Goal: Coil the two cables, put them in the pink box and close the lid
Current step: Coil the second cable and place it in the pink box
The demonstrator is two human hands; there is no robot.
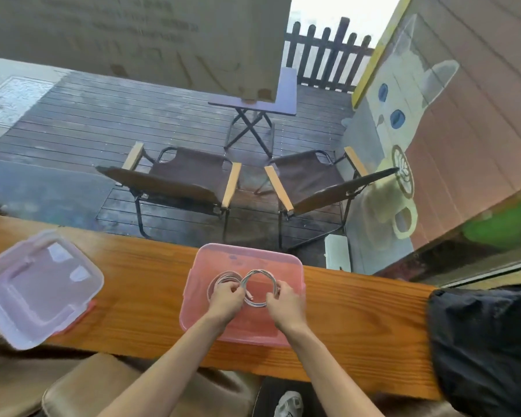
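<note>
The open pink box stands on the wooden counter in front of me. Inside it two coils of thin grey cable lie side by side, touching in the middle: the left coil and the right coil. My left hand is inside the box, its fingers closed on the left coil near where the coils meet. My right hand pinches the right coil at its right side. The box's clear lid, with pink clips, lies upside down on the counter far to the left.
The wooden counter runs left to right. A black bag sits on its right end. Beyond the counter are two folding chairs and a small folding table on a wet deck. A stool seat is below me.
</note>
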